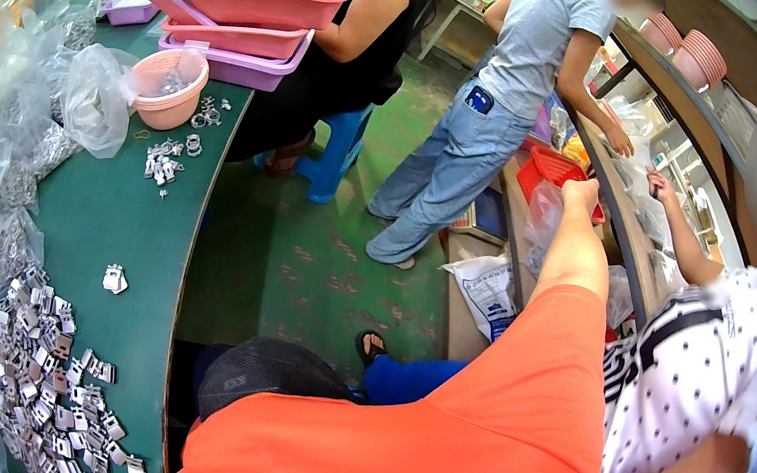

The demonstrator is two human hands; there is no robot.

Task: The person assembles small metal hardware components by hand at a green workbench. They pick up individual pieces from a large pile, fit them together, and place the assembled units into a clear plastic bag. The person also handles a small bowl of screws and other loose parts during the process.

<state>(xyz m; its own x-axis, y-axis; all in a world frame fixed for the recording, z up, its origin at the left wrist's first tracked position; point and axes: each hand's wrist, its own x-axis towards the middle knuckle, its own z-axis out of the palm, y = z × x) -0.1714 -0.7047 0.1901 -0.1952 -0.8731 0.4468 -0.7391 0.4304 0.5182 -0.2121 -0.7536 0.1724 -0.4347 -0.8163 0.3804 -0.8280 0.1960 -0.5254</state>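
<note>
Got right hand (581, 196) out at red basket (541, 169), 2 o'clock; overlaps the rim in view, can't confirm contact. Can't tell finger state, open or gripping. Can't make out left hand. Would call the reach done. See big pile of metal clips (43, 382) loose on table (116, 222), 8 o'clock, so likely plenty left there; can't gauge amount finished.

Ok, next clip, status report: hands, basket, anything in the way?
Right hand at red basket, grip unclear; left hand not clearly visible. Basket contents unclear. Possibly in the way: clear plastic bag close by, co-worker in dotted shirt to the right.
</note>
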